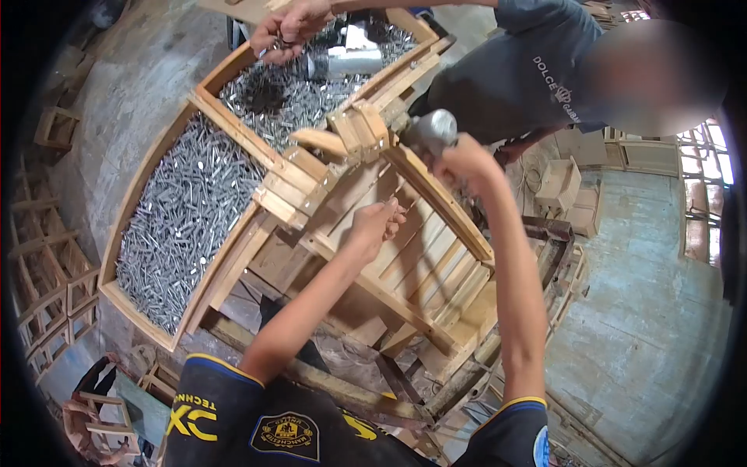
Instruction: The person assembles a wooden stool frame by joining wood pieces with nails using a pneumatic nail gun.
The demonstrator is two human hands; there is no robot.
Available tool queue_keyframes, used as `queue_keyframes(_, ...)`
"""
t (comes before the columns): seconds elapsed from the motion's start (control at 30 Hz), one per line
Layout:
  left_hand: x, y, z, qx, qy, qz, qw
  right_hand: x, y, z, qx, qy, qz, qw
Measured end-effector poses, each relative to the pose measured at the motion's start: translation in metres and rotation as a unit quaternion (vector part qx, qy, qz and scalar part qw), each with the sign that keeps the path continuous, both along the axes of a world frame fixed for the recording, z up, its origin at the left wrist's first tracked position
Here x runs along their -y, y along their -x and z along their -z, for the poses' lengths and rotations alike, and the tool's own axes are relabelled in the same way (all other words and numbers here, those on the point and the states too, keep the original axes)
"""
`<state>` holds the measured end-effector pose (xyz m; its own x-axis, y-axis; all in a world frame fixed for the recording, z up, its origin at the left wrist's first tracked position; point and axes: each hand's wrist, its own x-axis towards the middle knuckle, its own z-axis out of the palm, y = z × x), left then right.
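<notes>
My right hand (469,165) is closed around a hammer, raised above the right side of a wooden frame (440,198). The hammer's round metal head (438,128) is blurred and most of its handle is hidden. Over the slatted wooden crate (373,300), my left hand (378,226) is closed in a pinch on a thin piece that looks like a nail, barely visible at the fingertips. Wooden blocks (358,132) are fixed at the crate's far corner. Left of it lies a wooden tray (144,198) full of loose nails (191,222).
Across the bench, a co-worker's hand (288,31) is above a second nail-filled compartment, near a shiny metal cylinder (346,62). Metal rails (373,401) support the crate. Wooden frames (54,272) are stacked at left. Another person (82,420) handles a wooden piece at lower left.
</notes>
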<state>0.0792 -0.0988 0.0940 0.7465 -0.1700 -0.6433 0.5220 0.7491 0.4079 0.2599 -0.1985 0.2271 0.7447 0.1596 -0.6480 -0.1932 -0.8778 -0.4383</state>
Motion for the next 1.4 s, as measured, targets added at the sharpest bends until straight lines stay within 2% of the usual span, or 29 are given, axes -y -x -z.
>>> queue_keyframes(0.07, 0.008, -0.022, -0.003, -0.059, 0.033, -0.05, 0.996, 0.008, 0.034, -0.014, 0.084, -0.053, -0.007, 0.995)
queue_keyframes(0.13, 0.016, -0.041, 0.007, -0.075, 0.085, -0.074, 0.991, 0.014, 0.068, -0.046, 0.061, -0.09, 0.061, 0.992)
queue_keyframes(0.23, 0.039, -0.062, 0.026, -0.035, 0.208, -0.09, 0.973, 0.042, 0.111, -0.072, 0.04, -0.092, 0.106, 0.989)
queue_keyframes(0.33, 0.076, -0.063, 0.005, -0.088, 0.123, -0.028, 0.988, 0.075, 0.142, -0.086, 0.051, -0.051, 0.122, 0.99)
queue_keyframes(0.37, 0.087, -0.055, -0.003, -0.069, 0.132, 0.005, 0.989, 0.089, 0.149, -0.084, 0.054, -0.05, 0.131, 0.989)
queue_keyframes(0.4, 0.107, -0.05, 0.013, -0.084, 0.219, 0.025, 0.972, 0.103, 0.157, -0.081, 0.057, -0.05, 0.144, 0.987)
queue_keyframes(0.47, 0.125, -0.042, -0.003, -0.095, 0.232, 0.027, 0.968, 0.127, 0.167, -0.074, 0.053, -0.038, 0.158, 0.985)
queue_keyframes(0.6, 0.155, -0.049, 0.011, -0.11, 0.349, 0.007, 0.931, 0.148, 0.167, -0.07, 0.064, -0.068, 0.224, 0.97)
queue_keyframes(0.63, 0.157, -0.048, 0.012, -0.066, 0.355, -0.01, 0.932, 0.157, 0.165, -0.059, 0.082, -0.072, 0.22, 0.969)
queue_keyframes(0.73, 0.169, -0.052, 0.016, -0.062, 0.331, -0.075, 0.939, 0.165, 0.153, -0.045, 0.076, -0.05, 0.202, 0.975)
queue_keyframes(0.9, 0.162, -0.058, 0.02, -0.078, 0.372, -0.087, 0.921, 0.164, 0.127, -0.046, 0.044, -0.036, 0.192, 0.98)
queue_keyframes(1.07, 0.16, -0.06, 0.025, -0.046, 0.403, -0.096, 0.909, 0.152, 0.113, -0.055, 0.023, -0.033, 0.196, 0.98)
queue_keyframes(1.17, 0.166, -0.061, 0.026, -0.123, 0.298, -0.091, 0.942, 0.144, 0.101, -0.047, -0.027, -0.028, 0.196, 0.98)
queue_keyframes(1.27, 0.143, -0.027, 0.024, -0.165, 0.234, -0.007, 0.958, 0.129, 0.087, -0.042, 0.002, 0.009, 0.136, 0.991)
queue_keyframes(1.37, 0.123, 0.019, 0.01, -0.153, 0.152, 0.029, 0.976, 0.14, 0.08, -0.02, -0.058, 0.007, 0.185, 0.981)
queue_keyframes(1.4, 0.117, 0.033, 0.004, -0.109, 0.109, 0.065, 0.986, 0.141, 0.078, -0.016, -0.073, 0.012, 0.193, 0.978)
